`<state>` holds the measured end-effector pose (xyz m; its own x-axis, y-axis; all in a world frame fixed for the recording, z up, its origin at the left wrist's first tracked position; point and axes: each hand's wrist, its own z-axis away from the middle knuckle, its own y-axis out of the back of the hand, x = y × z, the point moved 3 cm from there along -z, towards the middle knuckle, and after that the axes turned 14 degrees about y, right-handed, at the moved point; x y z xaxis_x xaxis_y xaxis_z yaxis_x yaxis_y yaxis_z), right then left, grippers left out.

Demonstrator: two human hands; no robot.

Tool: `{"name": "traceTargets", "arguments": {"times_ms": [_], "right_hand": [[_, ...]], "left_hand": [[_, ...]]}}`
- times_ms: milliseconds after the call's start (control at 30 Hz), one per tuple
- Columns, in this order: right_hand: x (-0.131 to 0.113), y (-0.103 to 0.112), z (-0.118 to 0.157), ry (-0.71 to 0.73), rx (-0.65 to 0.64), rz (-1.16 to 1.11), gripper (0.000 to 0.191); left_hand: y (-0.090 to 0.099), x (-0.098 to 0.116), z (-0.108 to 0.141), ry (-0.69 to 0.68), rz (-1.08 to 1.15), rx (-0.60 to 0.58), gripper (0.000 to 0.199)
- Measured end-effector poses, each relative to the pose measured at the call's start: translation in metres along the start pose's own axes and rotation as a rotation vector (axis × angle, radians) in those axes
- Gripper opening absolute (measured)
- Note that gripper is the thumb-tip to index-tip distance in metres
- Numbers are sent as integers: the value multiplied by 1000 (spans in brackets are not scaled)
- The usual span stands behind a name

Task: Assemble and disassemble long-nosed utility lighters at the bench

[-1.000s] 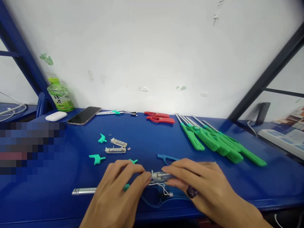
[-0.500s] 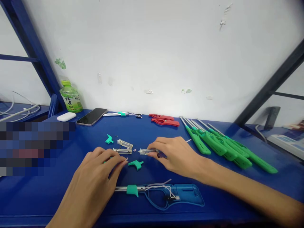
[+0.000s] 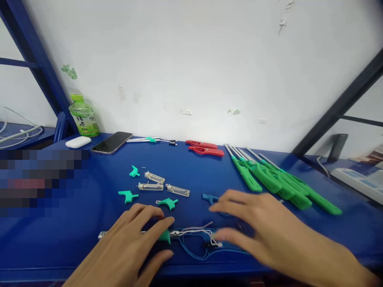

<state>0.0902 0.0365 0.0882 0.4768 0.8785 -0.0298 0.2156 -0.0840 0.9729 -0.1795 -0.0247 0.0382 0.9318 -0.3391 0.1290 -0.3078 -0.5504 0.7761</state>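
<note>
My left hand (image 3: 134, 243) is spread over the metal tube (image 3: 103, 235) of a lighter, thumb and index finger apart on either side of its green collar (image 3: 165, 236). Over the blue handle shell (image 3: 191, 255) hovers my right hand (image 3: 254, 223), its fingers parted and partly hiding the shell. White wires (image 3: 197, 231) run from the tube into that shell. Another blue piece (image 3: 209, 198) lies behind it, partly covered by the right hand. Clear fuel tanks (image 3: 178, 190) and green triggers (image 3: 169, 203) lie just beyond my left hand.
Red handle shells (image 3: 206, 150) and metal tubes with wires (image 3: 143, 140) lie near the wall. Several green lighters (image 3: 269, 179) are piled at right. A phone (image 3: 113, 142), a white case (image 3: 78, 142) and a green tea bottle (image 3: 84, 117) stand or lie at back left.
My right hand has let go of the clear fuel tank, now beside the others, and moved over the blue shell. My left hand has opened from its pinch and moved to the tube.
</note>
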Motion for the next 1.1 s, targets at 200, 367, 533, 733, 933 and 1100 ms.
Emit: {"name": "traceTargets", "arguments": {"times_ms": [200,367,533,733,933,1100], "right_hand": [[-10,-31,46,-93,-8,-84,33],[-14,-33,47,-104,79,-173,28],[-17,-36,51,-127,116,-186,29],[-15,-39,51,-131,122,-191,31],[-19,-39,50,-138,99,-172,30],[-21,-42,53,-130,106,-95,36]], "left_hand": [[-6,4,-4,-39,26,-123,28],[-12,3,-1,-29,100,-178,32],[-26,-15,19,-11,40,-231,51],[-21,-7,20,-55,-22,-119,44],[-5,26,-14,-37,133,-52,21],[-7,29,-15,-48,164,-55,23]]}}
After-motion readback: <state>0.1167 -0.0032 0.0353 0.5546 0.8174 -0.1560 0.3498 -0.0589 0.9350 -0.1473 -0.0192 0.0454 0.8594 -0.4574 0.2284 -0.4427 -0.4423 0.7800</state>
